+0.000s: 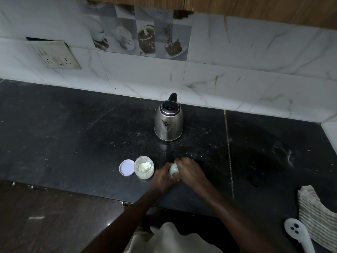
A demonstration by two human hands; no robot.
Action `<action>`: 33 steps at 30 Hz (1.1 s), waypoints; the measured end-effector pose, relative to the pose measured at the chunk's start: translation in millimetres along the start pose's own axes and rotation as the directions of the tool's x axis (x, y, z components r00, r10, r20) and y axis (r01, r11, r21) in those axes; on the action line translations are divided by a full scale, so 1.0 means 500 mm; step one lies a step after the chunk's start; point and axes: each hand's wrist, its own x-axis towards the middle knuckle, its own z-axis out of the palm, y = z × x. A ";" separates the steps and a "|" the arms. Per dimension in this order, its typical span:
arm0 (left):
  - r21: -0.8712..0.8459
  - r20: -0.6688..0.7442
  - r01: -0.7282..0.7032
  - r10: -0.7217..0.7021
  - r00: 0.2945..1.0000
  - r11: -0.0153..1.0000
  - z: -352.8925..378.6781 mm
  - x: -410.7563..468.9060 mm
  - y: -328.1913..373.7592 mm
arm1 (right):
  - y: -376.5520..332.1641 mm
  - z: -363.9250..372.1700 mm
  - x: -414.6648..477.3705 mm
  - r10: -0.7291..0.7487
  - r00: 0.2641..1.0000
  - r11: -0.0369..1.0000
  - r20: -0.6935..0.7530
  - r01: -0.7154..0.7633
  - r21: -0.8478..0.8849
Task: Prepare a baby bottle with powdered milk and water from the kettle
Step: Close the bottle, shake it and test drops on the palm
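Both hands meet on a small pale blue-green baby bottle [173, 170] near the front of the black counter [73, 128]. My left hand [162, 178] wraps its lower part and my right hand [189, 169] covers its top; most of the bottle is hidden. Just left of the hands stands an open clear jar of powdered milk [144, 169] with a scoop inside, and its round lilac lid [127, 167] lies flat beside it. A steel kettle [168, 121] with a black handle stands farther back, lid shut, spout facing me.
A striped cloth [317, 214] and a white plastic plug-like piece [296, 234] lie at the counter's front right. A wall socket plate [54, 54] sits on the tiled backsplash at left. The counter's front edge drops to a dark floor at lower left.
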 end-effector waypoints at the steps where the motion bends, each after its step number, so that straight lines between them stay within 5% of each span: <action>1: 0.004 0.008 0.001 -0.001 1.000 1.000 -0.001 0.000 0.000 | -0.003 0.003 0.001 0.026 1.000 0.999 -0.017 -0.026 -0.021; 6: -0.002 0.014 -0.001 0.001 1.000 1.000 -0.001 -0.004 0.000 | -0.003 0.013 0.001 0.088 0.995 0.995 -0.047 -0.090 -0.046; 10: -0.010 0.017 -0.021 0.021 1.000 1.000 -0.003 -0.002 0.005 | 0.024 0.012 -0.015 0.026 0.997 0.976 0.072 -0.041 0.214; 14: -0.038 0.057 0.041 -0.038 0.998 0.998 -0.008 0.008 0.029 | 0.066 0.003 -0.041 -0.065 0.998 0.889 -0.003 0.059 0.454; 21: -0.327 0.056 0.075 -0.059 0.997 0.942 -0.006 0.016 0.060 | 0.111 -0.022 -0.041 0.052 0.998 0.553 0.023 -0.048 0.832; 33: -0.547 0.086 0.109 -0.074 0.994 0.830 -0.014 0.024 0.102 | 0.060 -0.014 -0.049 0.242 0.969 0.434 -0.050 -0.062 0.899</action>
